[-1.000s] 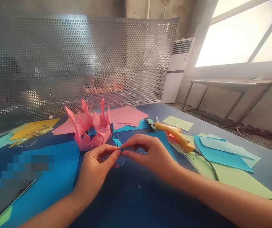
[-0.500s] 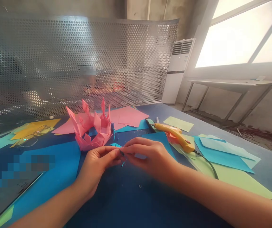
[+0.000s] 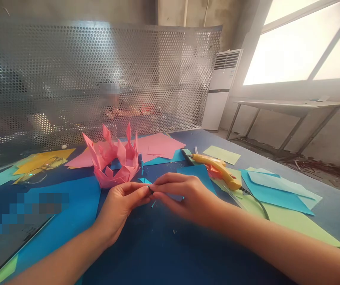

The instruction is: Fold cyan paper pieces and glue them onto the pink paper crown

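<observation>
My left hand and my right hand meet fingertip to fingertip above the blue table. Both pinch a small dark piece, mostly covered by the fingers, so its kind is unclear. Just behind the fingertips lies a bright blue folded scrap of paper. A pink folded-paper crown with pointed tips stands beyond my left hand. To the right of my right hand, a yellow hot glue gun with a dark cord rests on papers.
Blue card and a dark flat screen-like object lie at left. Eyeglasses rest on yellow paper. Pink sheets lie behind, light green sheets at right. A perforated metal screen borders the back; a person sits beyond it.
My fingertips have shifted slightly around the small dark piece and come closer together. The view has moved a little; the crown and glue gun stay in place.
</observation>
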The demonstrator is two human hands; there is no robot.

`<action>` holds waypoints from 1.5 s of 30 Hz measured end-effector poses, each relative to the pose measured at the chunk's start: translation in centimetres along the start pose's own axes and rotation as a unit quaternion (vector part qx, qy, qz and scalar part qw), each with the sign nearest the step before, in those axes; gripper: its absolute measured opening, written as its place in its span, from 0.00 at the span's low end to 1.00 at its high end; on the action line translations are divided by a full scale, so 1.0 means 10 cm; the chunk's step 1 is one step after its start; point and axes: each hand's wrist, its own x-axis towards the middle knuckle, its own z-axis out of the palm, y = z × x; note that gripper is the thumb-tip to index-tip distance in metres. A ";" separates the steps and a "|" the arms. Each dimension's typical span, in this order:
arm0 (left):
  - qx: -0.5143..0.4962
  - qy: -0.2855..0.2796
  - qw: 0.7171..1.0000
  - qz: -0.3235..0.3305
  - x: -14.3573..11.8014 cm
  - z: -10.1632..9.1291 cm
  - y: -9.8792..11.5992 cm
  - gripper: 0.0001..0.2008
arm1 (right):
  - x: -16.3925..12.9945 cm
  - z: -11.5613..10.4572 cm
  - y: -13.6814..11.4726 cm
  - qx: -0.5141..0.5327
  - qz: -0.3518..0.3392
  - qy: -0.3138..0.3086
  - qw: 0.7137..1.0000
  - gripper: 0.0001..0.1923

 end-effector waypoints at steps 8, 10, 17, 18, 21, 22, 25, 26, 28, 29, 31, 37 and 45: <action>0.024 0.014 1.000 0.012 0.00 0.01 -0.01 0.11 | 0.00 0.04 0.04 0.064 0.049 0.013 0.997 0.07; 0.031 0.016 0.999 0.012 0.00 0.00 -0.01 0.11 | 0.00 0.04 0.05 0.076 0.064 0.012 0.995 0.06; 0.049 0.028 0.998 0.022 0.00 -0.01 -0.04 0.12 | 0.03 0.05 0.03 0.110 0.136 0.021 0.984 0.07; 0.053 0.030 0.998 0.027 0.00 -0.01 -0.04 0.11 | 0.03 0.04 0.02 0.117 0.156 0.022 0.981 0.06; 0.064 0.035 0.997 0.038 -0.01 -0.01 -0.05 0.10 | 0.04 0.04 -0.01 0.122 0.206 0.026 0.971 0.04; 0.068 0.037 0.996 0.040 -0.01 0.00 -0.05 0.10 | 0.05 0.03 -0.02 0.116 0.216 0.023 0.969 0.04; 0.079 0.043 0.995 0.042 -0.02 0.02 -0.03 0.09 | 0.05 0.03 -0.03 0.104 0.242 0.003 0.965 0.03; 0.082 0.043 0.995 0.041 -0.02 0.02 -0.03 0.09 | 0.06 0.03 -0.03 0.109 0.252 -0.005 0.961 0.04; 0.085 0.044 0.995 0.041 -0.02 0.03 -0.02 0.09 | 0.06 0.03 -0.03 0.127 0.271 -0.011 0.954 0.05; 0.086 0.044 0.994 0.041 -0.02 0.03 -0.02 0.09 | 0.06 0.03 -0.03 0.138 0.277 -0.011 0.951 0.05; 0.089 0.042 0.994 0.039 -0.02 0.02 -0.03 0.09 | 0.05 0.04 -0.03 0.157 0.288 -0.012 0.945 0.05; 0.102 0.035 0.993 0.038 -0.03 0.02 -0.03 0.08 | 0.06 0.04 -0.03 0.173 0.313 -0.017 0.934 0.06; 0.121 0.035 0.991 0.049 -0.05 0.03 0.00 0.09 | 0.06 0.05 -0.01 0.196 0.316 -0.011 0.928 0.07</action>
